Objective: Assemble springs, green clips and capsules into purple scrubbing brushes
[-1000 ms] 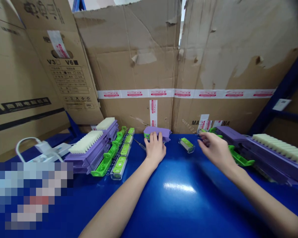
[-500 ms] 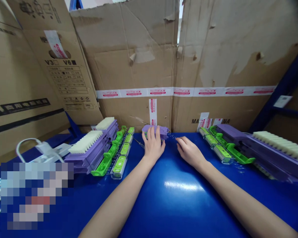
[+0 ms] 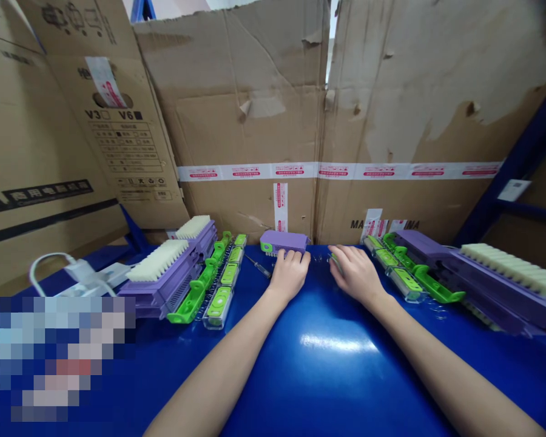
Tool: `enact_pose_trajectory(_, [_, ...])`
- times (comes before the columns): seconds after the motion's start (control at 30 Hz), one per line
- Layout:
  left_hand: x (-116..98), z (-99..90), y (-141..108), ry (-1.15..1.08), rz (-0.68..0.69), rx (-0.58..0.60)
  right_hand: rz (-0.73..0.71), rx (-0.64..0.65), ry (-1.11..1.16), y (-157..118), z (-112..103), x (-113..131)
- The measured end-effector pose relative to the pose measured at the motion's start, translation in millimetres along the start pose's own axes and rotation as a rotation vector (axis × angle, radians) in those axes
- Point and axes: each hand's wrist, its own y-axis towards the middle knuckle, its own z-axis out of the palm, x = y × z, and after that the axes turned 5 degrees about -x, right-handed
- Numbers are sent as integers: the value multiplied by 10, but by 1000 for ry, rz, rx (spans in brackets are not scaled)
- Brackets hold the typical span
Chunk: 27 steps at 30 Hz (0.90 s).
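Note:
A purple block with a green end (image 3: 284, 240) rests at the back middle of the blue table. Just in front of it is my left hand (image 3: 291, 274), palm down, its fingers bent and the fingertips near the block's lower edge; what lies under them is hidden. Farther right, my right hand (image 3: 355, 270) is curled around a small green piece (image 3: 335, 262), mostly covered by the fingers. Between the hands lie small wire springs (image 3: 317, 259). A screwdriver (image 3: 260, 267) lies left of my left hand.
On the left stand purple units with cream brushes (image 3: 159, 261), green brackets (image 3: 200, 285) and clear-cased green parts (image 3: 228, 274). Similar purple units (image 3: 437, 258) and a green bracket (image 3: 437, 285) are on the right. Cardboard (image 3: 250, 133) walls the back; a power strip (image 3: 104, 276) sits left.
My left hand has come off the top of the purple block and moved toward me and slightly right. My right hand has shifted a little right, and a green piece now shows in it.

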Motion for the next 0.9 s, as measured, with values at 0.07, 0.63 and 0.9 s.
enact_pose_trajectory(0.07, [2,5,-1,2,-38,19,81,54,-70,-34,21,-67])
enact_pose_trajectory(0.63, [19,9,3,-54,-95,37,175,41,-10,-129,146,-214])
enact_pose_trajectory(0.9, [7,10,0,-63,-104,47,16,-81,-53,-55,47,-3])
